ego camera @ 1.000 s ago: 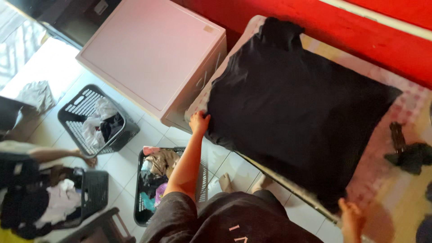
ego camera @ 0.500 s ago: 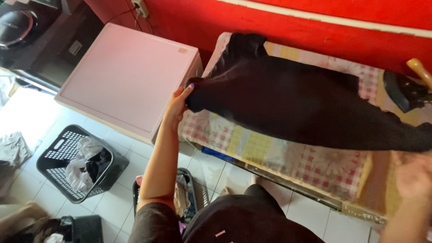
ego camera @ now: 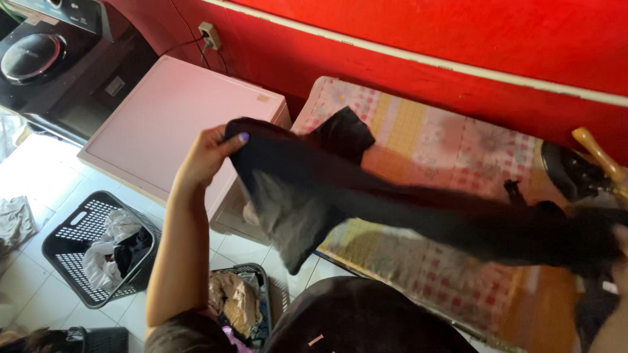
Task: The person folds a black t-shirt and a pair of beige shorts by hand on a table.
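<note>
a: what does the left hand [ego camera: 206, 153] have?
b: it's pinched shut on one end of a black garment [ego camera: 366, 196], lifted above the patterned ironing table [ego camera: 451, 144].
a: and the right hand [ego camera: 618, 261]?
b: at three o'clock, mostly cut off by the frame edge; the cloth's other end bunches there, but i cannot tell its grip.
a: what's around?
b: a pink cabinet [ego camera: 170, 124] at ten o'clock, a black laundry basket [ego camera: 98, 248] of clothes at eight o'clock, and an iron [ego camera: 579, 167] at two o'clock.
</note>
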